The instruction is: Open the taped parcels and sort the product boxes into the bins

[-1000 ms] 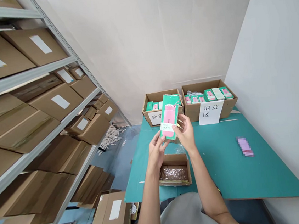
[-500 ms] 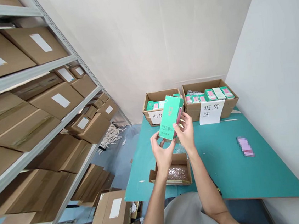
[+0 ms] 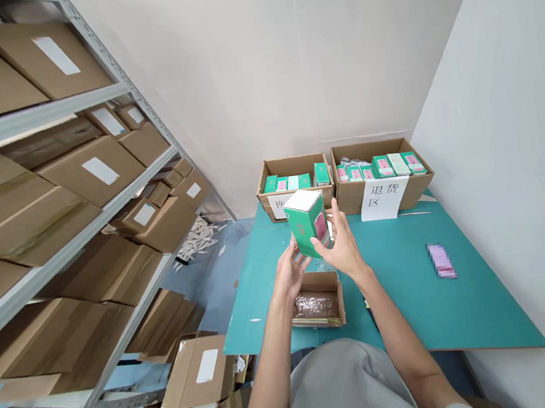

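Observation:
A green product box (image 3: 303,228) with a white top and a pink picture on its side is held up above the table, tilted so its top end shows. My left hand (image 3: 290,271) supports it from the lower left, fingers around its bottom. On its right side my right hand (image 3: 343,246) grips it, thumb on the front edge and fingers behind. Below the hands stands an open cardboard carton (image 3: 341,310) with clear bubble wrap (image 3: 316,305) inside.
Two labelled cartons, left (image 3: 265,198) and right (image 3: 350,202), hold green boxes at the table's back. A blurred pink-purple item (image 3: 441,261) lies on the green table (image 3: 479,312). Shelves of cardboard boxes (image 3: 101,172) rise on the left; more cartons (image 3: 197,374) sit below. A dark tool (image 3: 370,314) lies by my right forearm.
The green box has been tipped, so its white top now faces me instead of its broad printed front. Both hands have shifted slightly lower and changed their hold on it.

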A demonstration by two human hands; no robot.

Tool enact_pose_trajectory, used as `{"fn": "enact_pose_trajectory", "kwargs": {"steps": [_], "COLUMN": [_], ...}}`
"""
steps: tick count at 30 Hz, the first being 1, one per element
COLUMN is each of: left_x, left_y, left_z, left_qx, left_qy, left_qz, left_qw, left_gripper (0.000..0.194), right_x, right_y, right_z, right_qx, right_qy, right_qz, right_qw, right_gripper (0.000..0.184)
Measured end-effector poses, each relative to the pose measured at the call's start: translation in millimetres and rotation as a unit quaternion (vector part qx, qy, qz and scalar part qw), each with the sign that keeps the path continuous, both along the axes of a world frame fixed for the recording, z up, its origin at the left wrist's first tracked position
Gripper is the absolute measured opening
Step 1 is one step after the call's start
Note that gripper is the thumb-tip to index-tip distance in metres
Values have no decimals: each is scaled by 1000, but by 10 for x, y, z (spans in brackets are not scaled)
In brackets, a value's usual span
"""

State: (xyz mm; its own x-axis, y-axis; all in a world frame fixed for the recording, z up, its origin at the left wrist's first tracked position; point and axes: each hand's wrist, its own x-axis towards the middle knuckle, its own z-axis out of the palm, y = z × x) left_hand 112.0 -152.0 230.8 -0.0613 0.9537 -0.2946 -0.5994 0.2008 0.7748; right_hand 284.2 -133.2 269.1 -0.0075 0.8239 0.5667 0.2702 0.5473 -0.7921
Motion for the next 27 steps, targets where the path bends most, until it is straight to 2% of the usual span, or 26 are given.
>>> {"fn": "enact_pose_trajectory", "kwargs": {"steps": [3,7,9,12,16,19,21,24,27], "left_x": [74,88,56,5,2,8,-19,-102,-163], "left_y": [23,100,157,230,243,166,61,-169,-425], "left_z": [-150,-370,-448,-485,-436,-445,-514,-686,-835], "left_qx": [-7,-10,-40,-70,-54,-50,-60,-75,-55], "left_qy": [-12,-7,-6,-5,-1,15,26,50,71], "left_qz": [18,52,60,67,72,81,83,73,45], "left_qw": [1000,999,997,995,996,995,994,993,995], "left_gripper": [54,47,42,30,29,35,39,52,71], "right_x": [54,89,83,58,92,190,265,371,469], "right_y": [-120,-408,-612,-911,-1122,-1098,-1014,-832,-635], "right_z": [-109,-473,-702,-1003,-1241,-1270,-1204,-996,-771], "right_qx": [34,104,154,199,202,130,100,61,-32], "right_qy": [-44,-128,-171,-179,-158,-148,-134,-63,22], "right_qz": [-19,-34,-34,-11,42,41,13,-53,-81], "right_qw": [998,986,973,963,966,980,986,995,996], "right_gripper": [79,55,58,76,80,71,62,58,56]}}
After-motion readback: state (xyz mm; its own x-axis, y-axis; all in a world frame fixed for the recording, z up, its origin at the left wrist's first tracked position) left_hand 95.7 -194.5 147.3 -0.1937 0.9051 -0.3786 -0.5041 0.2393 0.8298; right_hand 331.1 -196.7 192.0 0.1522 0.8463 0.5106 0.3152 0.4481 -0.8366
